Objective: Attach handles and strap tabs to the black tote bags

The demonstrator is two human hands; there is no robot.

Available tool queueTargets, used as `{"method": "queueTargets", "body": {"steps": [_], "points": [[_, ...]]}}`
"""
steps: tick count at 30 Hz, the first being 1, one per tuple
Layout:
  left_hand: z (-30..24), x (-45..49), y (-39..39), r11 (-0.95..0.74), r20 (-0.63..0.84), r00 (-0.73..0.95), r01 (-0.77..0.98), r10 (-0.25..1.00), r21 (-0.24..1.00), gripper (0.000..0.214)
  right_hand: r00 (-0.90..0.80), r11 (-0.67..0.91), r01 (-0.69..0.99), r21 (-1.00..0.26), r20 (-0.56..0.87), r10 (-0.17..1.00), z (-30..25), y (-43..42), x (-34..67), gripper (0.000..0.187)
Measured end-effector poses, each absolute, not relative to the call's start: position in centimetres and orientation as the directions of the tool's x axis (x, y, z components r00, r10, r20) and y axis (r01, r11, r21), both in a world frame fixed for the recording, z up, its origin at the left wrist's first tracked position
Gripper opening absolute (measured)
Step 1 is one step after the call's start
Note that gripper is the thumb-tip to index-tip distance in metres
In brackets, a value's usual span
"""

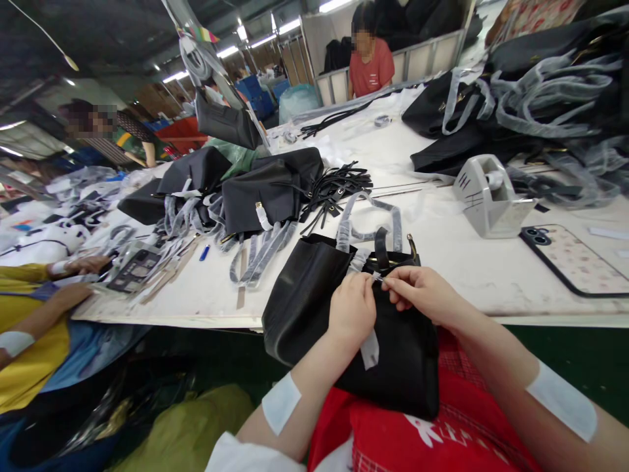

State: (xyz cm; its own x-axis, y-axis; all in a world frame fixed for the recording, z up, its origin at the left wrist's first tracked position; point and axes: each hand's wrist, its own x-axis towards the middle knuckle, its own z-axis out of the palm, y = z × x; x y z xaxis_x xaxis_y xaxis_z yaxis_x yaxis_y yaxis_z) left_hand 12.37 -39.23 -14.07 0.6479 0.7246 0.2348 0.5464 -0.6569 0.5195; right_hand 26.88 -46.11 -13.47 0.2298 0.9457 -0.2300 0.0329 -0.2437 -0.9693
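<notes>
A black handbag [309,295] leans against the table's front edge and my lap, its top edge toward the table. Clear plastic wrapping covers its handle [397,223], which loops onto the tabletop. My left hand [352,308] is closed at the bag's upper front, with a strip of whitish wrap [371,351] hanging below it. Beside it, my right hand [413,292] pinches a small shiny piece near the bag's opening. What exactly sits between the fingers is too small to make out. A gold zipper end [411,246] shows at the bag's right corner.
Wrapped black bags [260,196] and a bundle of black straps [339,187] lie ahead. To the right are a tape dispenser [489,196], a phone [574,259] and piled bags [550,85]. A co-worker's hands [81,278] are at the left; another person [371,62] is across the table.
</notes>
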Motion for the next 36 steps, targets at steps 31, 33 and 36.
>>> {"method": "queueTargets", "body": {"steps": [31,33,36], "points": [[-14.3,12.5,-38.5,0.730,-0.495,0.761,0.042,0.419,0.682,0.033,0.150,-0.211,-0.483,-0.850,-0.318,0.936,-15.0,-45.1,25.3,0.035],[-14.3,12.6,-38.8,0.724,-0.484,0.772,0.046,0.412,0.689,0.028,0.149,-0.192,-0.533,-0.824,-0.315,0.937,-15.7,-44.9,25.3,0.038],[-13.4,12.1,-39.6,0.473,-0.400,0.733,0.120,0.550,0.873,0.024,0.173,-0.170,-0.608,-0.775,-0.339,0.925,-16.3,-44.8,25.2,0.046]]}}
